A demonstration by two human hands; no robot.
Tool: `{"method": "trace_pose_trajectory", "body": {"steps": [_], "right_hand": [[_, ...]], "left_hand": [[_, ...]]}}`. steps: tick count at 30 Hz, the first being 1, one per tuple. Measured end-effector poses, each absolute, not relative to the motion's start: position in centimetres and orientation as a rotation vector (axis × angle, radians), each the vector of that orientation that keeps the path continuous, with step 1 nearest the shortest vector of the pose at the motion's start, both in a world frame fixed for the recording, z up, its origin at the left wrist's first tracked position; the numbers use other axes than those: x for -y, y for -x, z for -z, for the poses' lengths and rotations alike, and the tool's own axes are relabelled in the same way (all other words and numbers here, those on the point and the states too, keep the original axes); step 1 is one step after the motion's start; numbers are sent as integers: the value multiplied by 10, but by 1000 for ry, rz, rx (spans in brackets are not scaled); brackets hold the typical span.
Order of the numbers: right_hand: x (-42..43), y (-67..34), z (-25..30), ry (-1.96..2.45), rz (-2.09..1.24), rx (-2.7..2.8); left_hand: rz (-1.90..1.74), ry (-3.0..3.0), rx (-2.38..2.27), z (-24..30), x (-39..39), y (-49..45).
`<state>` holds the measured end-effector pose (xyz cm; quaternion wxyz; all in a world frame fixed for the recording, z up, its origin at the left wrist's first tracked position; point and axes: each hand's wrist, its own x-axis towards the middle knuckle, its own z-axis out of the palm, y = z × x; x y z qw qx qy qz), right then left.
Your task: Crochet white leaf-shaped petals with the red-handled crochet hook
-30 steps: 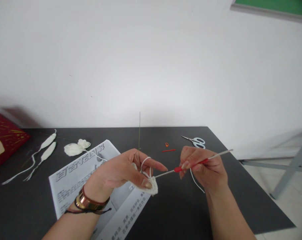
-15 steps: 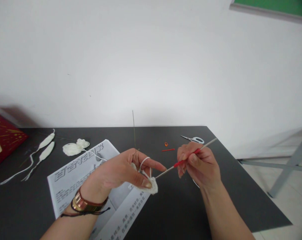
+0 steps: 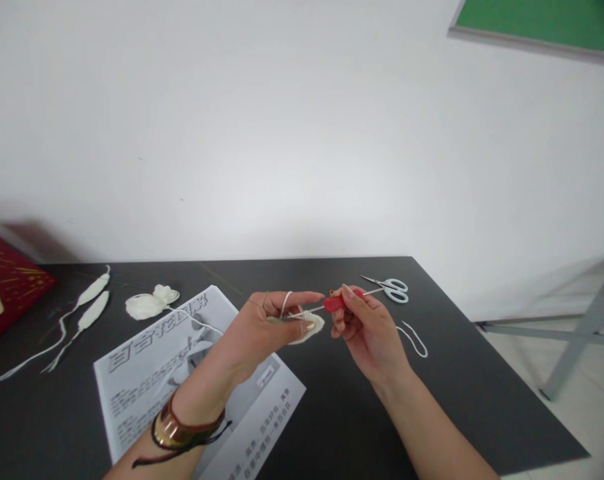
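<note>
My left hand (image 3: pixel 269 327) pinches a small white crochet piece (image 3: pixel 309 326) between thumb and middle finger, with white yarn looped over the outstretched forefinger. My right hand (image 3: pixel 365 327) is closed on a crochet hook (image 3: pixel 339 303) with a red grip, its metal tip pointing left into the crochet piece. A loose yarn tail (image 3: pixel 415 339) curls on the black table (image 3: pixel 457 400) to the right of my right hand. Both hands are held just above the table, close together.
A printed instruction sheet (image 3: pixel 147 373) lies under my left forearm. White-handled scissors (image 3: pixel 392 289) lie behind my right hand. A white crochet flower (image 3: pixel 151 303) and two white leaf shapes (image 3: pixel 89 303) lie at the back left, beside a red box (image 3: pixel 7 290). Table legs (image 3: pixel 577 347) stand at right.
Both hands moved away from me and closer together. The hook swung from slanting up to the right to lying nearly level. The thin upright wire at my left hand no longer shows.
</note>
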<state>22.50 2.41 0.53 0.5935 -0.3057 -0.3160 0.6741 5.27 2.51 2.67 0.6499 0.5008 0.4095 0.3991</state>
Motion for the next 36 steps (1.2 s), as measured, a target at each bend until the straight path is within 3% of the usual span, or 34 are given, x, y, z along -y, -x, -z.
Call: {"method": "trace_pose_trajectory", "body": {"steps": [6, 14, 24, 31, 36], "right_hand": [[-27, -223, 0, 684, -1587, 683], [-30, -219, 9, 642, -1910, 531], [-36, -225, 13, 560, -1999, 691], [-39, -228, 16, 548, -2023, 739], [-39, -227, 18, 533, -2050, 746]], "left_hand": [[-782, -1106, -720, -25, -32, -40], [-771, -985, -292, -10, -47, -24], [-622, -1149, -483, 4, -61, -17], [-225, -1685, -572, -11, -62, -1], [-395, -1695, -798, -8, -61, -17]]}}
